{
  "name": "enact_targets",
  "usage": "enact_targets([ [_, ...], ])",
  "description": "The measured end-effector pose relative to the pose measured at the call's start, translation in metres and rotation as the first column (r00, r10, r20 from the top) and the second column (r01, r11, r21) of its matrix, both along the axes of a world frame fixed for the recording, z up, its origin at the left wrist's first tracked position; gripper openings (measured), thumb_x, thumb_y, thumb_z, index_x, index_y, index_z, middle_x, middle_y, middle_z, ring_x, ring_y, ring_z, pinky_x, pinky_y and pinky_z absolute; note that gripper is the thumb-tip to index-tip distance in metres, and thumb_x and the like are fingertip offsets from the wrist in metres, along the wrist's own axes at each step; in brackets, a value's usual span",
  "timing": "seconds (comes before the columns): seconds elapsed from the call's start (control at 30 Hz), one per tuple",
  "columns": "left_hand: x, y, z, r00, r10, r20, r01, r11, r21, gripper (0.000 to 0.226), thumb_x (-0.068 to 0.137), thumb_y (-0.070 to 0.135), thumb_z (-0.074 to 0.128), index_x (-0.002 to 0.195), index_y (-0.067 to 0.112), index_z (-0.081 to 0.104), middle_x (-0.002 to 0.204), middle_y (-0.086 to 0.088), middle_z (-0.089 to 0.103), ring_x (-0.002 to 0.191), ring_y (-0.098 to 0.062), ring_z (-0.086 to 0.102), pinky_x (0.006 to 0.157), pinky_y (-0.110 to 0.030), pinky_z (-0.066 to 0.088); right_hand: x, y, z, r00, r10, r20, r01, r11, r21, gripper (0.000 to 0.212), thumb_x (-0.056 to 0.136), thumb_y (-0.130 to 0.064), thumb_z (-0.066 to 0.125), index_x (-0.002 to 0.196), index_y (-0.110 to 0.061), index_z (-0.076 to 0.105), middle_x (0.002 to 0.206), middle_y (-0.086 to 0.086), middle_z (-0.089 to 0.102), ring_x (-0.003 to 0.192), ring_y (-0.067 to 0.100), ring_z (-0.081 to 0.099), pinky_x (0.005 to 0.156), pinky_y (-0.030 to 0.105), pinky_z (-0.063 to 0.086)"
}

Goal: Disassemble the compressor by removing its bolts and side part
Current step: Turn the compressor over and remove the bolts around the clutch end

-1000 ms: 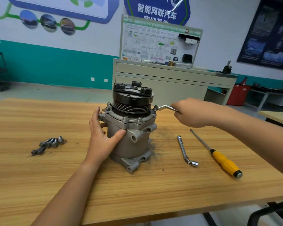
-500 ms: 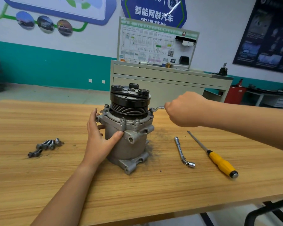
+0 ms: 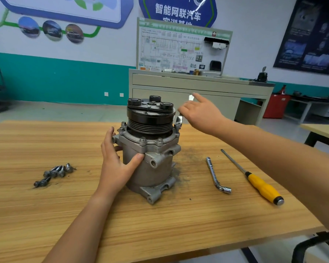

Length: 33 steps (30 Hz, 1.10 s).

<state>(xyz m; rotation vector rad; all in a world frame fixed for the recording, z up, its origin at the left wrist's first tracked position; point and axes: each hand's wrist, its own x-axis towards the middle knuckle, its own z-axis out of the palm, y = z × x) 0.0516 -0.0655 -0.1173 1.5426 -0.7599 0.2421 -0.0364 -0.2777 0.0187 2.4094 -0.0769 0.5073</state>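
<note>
Compressor (image 3: 150, 168) stands on end at mid-table (image 3: 46, 215), black pulley (image 3: 150, 118) uppermost, mounting feet down. Long axis vertical. The flange bolts ringing the top of the housing also run vertically; one head shows at the front (image 3: 142, 139).

Key relation: the right-side bolt (image 3: 177, 126) sits on the flange just below the right hand (image 3: 201, 114) and slightly left of it. This is the nearer hand by far. The wrench (image 3: 179, 120) has its socket end down on that bolt, and its handle rises steeply up and right into the hand. Fingers are curled lightly about the handle, index finger stretched toward its top end. Exact contact is partly hidden.

Left hand (image 3: 116, 168) wraps the housing's left side, thumb across the front, fingers round the back, bracing it.

In the way: the pulley rim stands close beside the bolt. Judged that an inward swing of the handle is tight, so the sweep belongs on the outer side.

Around: a heap of loose bolts (image 3: 55, 171) lies well to the left. A spare socket wrench (image 3: 215, 175) and a yellow-handled screwdriver (image 3: 260, 185) lie to the right, apart from the housing. Dark grit by the base.
</note>
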Motion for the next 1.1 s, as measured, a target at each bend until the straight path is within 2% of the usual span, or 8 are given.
enact_targets([
  [0.1, 0.0, 0.0, 0.001, 1.0, 0.005, 0.006, -0.005, 1.0, 0.004, 0.09, 0.065, 0.048, 0.067, 0.127, 0.065, 0.004, 0.149, 0.007, 0.019, 0.122, -0.014, 0.041, 0.102, -0.048, 0.041, -0.02, 0.01, 0.012, 0.967, -0.062, 0.249, 0.014, 0.981, 0.193, 0.03, 0.1, -0.012, 0.031, 0.127, -0.007, 0.043, 0.089, 0.011, 0.06, 0.082, 0.03, 0.058, 0.07, 0.035, 0.037],
  [0.17, -0.001, 0.0, 0.001, 1.0, 0.006, 0.001, -0.006, 1.0, 0.002, 0.09, 0.064, 0.049, 0.067, 0.127, 0.065, 0.004, 0.15, 0.005, 0.02, 0.122, -0.014, 0.042, 0.102, -0.049, 0.041, -0.036, 0.02, 0.015, 0.928, -0.124, 0.352, -0.011, 0.934, 0.358, 0.032, 0.099, -0.012, 0.032, 0.129, -0.007, 0.039, 0.071, 0.008, 0.05, 0.06, 0.029, 0.049, 0.052, 0.032, 0.03],
  [0.23, -0.002, 0.0, 0.002, 1.0, 0.001, -0.003, -0.001, 1.0, -0.004, 0.091, 0.063, 0.051, 0.067, 0.128, 0.064, 0.005, 0.15, 0.004, 0.02, 0.121, -0.014, 0.043, 0.101, -0.048, 0.042, -0.051, 0.028, 0.017, 0.95, -0.201, 0.238, 0.089, 0.908, 0.41, 0.029, 0.096, -0.009, 0.034, 0.125, -0.008, 0.042, 0.066, 0.005, 0.047, 0.054, 0.024, 0.043, 0.046, 0.029, 0.025],
  [0.33, -0.001, 0.0, 0.001, 1.0, 0.002, -0.002, -0.002, 1.0, 0.003, 0.092, 0.063, 0.052, 0.067, 0.131, 0.061, 0.005, 0.15, 0.004, 0.021, 0.12, -0.014, 0.043, 0.101, -0.049, 0.042, -0.066, 0.045, 0.015, 0.958, -0.283, -0.035, 0.272, 0.869, 0.413, 0.024, 0.093, -0.007, 0.037, 0.111, -0.01, 0.052, 0.066, 0.001, 0.045, 0.055, 0.015, 0.042, 0.043, 0.027, 0.028],
  [0.47, -0.001, 0.001, 0.0, 1.0, 0.002, -0.008, -0.002, 1.0, 0.007, 0.099, 0.06, 0.059, 0.064, 0.139, 0.052, 0.006, 0.15, 0.005, 0.02, 0.118, -0.012, 0.042, 0.1, -0.046, 0.043, -0.068, 0.059, 0.009, 0.934, -0.318, -0.165, 0.357, 0.869, 0.343, 0.025, 0.089, -0.004, 0.042, 0.109, -0.011, 0.055, 0.067, 0.0, 0.042, 0.059, 0.015, 0.042, 0.054, 0.027, 0.04],
  [0.67, -0.002, 0.001, 0.0, 1.0, 0.0, 0.0, 0.0, 1.0, 0.008, 0.094, 0.066, 0.05, 0.066, 0.139, 0.052, 0.007, 0.149, 0.003, 0.022, 0.12, -0.015, 0.043, 0.101, -0.047, 0.041, -0.061, 0.077, 0.014, 0.945, -0.273, -0.179, 0.29, 0.954, 0.074, 0.013, 0.087, 0.0, 0.042, 0.09, -0.011, 0.047, 0.057, 0.0, 0.032, 0.046, 0.015, 0.029, 0.039, 0.026, 0.023],
  [0.9, -0.001, 0.001, 0.0, 1.0, -0.005, -0.015, 0.005, 1.0, 0.0, 0.1, 0.066, 0.052, 0.07, 0.143, 0.047, 0.006, 0.15, 0.002, 0.022, 0.119, -0.015, 0.043, 0.1, -0.048, 0.043, -0.057, 0.071, 0.018, 0.924, -0.319, -0.212, 0.34, 0.937, 0.074, 0.023, 0.09, -0.003, 0.04, 0.106, -0.007, 0.055, 0.061, 0.001, 0.034, 0.051, 0.016, 0.034, 0.053, 0.03, 0.037],
  [1.1, 0.0, 0.0, -0.001, 1.0, -0.001, -0.009, 0.001, 1.0, 0.002, 0.1, 0.068, 0.053, 0.073, 0.143, 0.047, 0.006, 0.15, 0.003, 0.021, 0.118, -0.013, 0.042, 0.099, -0.045, 0.042, -0.057, 0.064, 0.015, 0.936, -0.276, -0.219, 0.281, 0.96, -0.007, 0.015, 0.094, -0.014, 0.038, 0.099, -0.009, 0.051, 0.058, -0.001, 0.035, 0.047, 0.013, 0.033, 0.04, 0.025, 0.024],
])
